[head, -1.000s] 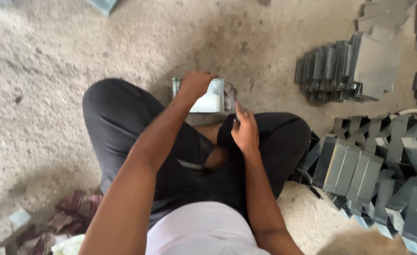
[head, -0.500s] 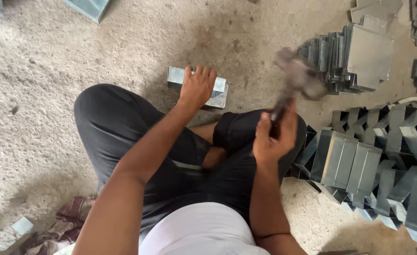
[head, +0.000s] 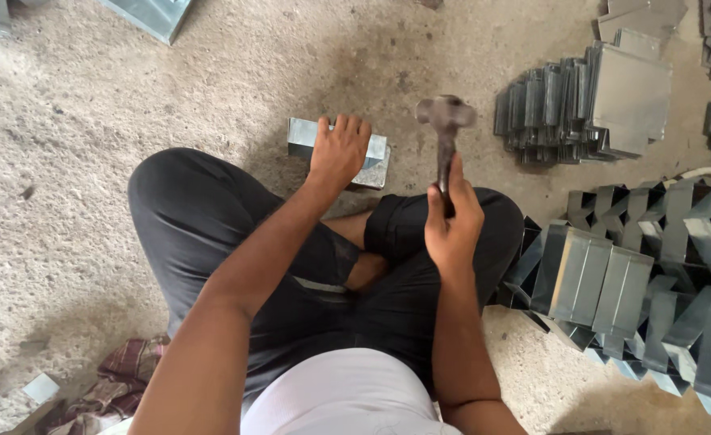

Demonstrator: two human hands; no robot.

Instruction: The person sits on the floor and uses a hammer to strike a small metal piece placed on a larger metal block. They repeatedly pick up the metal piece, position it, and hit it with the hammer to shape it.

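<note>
Seated person's left hand presses flat, fingers spread, on a folded metal piece on the floor; right hand, grip closed around a raised hammer.

folded shiny sheet-metal piece flat on floor, dark hammer raised upright

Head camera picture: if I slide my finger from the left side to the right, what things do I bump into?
Checked cloth → left hand pressing the small metal box → hammer gripped in the right hand → dark stack of metal pieces → row of shiny folded metal pieces.
</note>
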